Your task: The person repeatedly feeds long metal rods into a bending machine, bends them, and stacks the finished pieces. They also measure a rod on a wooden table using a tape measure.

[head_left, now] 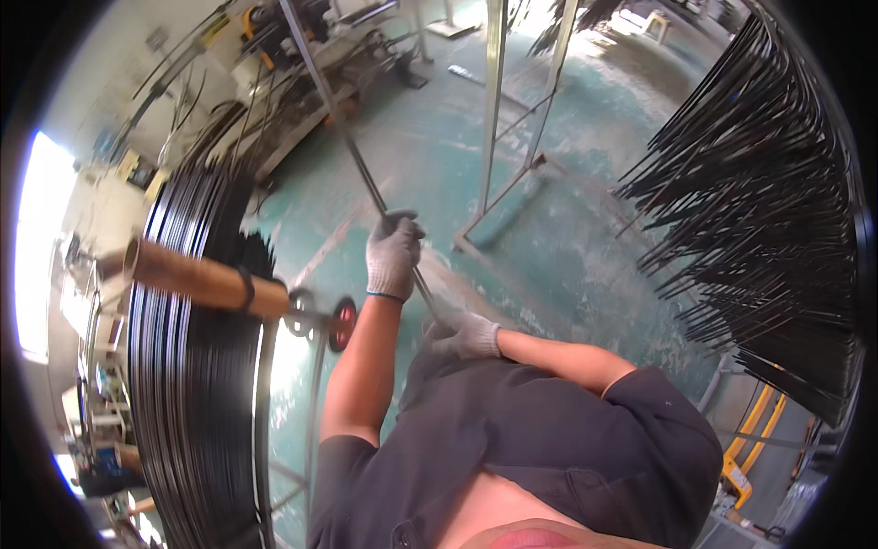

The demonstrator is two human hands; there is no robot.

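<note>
A long, thin metal bar [331,102] runs at a slant from the far upper left down to my body. My left hand [394,258], in a grey-white work glove, is wrapped around its middle stretch with the arm reaching forward. Lower down, close to my waist, my right hand [465,336] wears a similar glove and closes on the bar near its lower end. That end is hidden by the glove and my dark shirt. The bar's top passes out of the picture.
Dark strips hang in a dense bundle [197,384] at left, beside a brown cardboard tube [197,279]. Many thin black rods [759,192] fan out at right. A metal frame [494,119] stands ahead on the green floor [585,238]. Yellow bars [754,430] sit lower right.
</note>
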